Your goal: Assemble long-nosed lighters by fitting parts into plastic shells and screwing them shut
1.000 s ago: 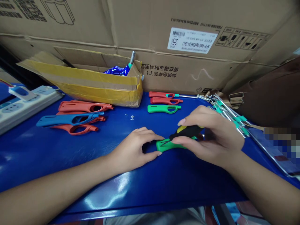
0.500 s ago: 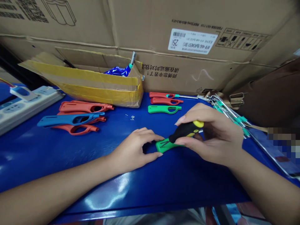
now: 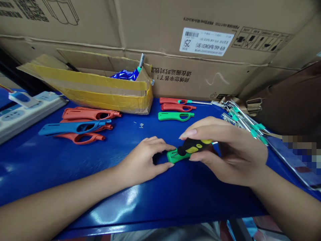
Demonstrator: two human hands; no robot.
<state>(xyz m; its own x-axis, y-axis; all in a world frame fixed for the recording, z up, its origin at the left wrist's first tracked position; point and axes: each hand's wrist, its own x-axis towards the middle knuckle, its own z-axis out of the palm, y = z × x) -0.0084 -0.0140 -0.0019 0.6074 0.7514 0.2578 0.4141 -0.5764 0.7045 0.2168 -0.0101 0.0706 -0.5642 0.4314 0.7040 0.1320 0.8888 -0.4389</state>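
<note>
A green lighter casing point(image 3: 172, 157) lies on the blue table in front of me, its far part hidden by my right hand. My left hand point(image 3: 144, 157) pinches the casing's near end between thumb and fingers. Above the casing, my right hand point(image 3: 233, 152) grips the black and yellow handle of a screwdriver point(image 3: 194, 147). A thin dark shank leaves the handle's nose and meets the slotted top of the casing; its tip is too small to make out.
Red casings point(image 3: 90, 114) and a blue casing point(image 3: 72, 128) lie at left, near a power strip point(image 3: 32, 107). A taped carton point(image 3: 112, 97) stands behind. Another green casing point(image 3: 173, 116) lies beyond my hands. Metal lighter tubes point(image 3: 245, 117) are piled at right beside a phone point(image 3: 293, 160).
My right hand has shifted slightly right and its fingers have rolled the screwdriver handle round, so more yellow faces up. My left hand and the green casing have stayed in place.
</note>
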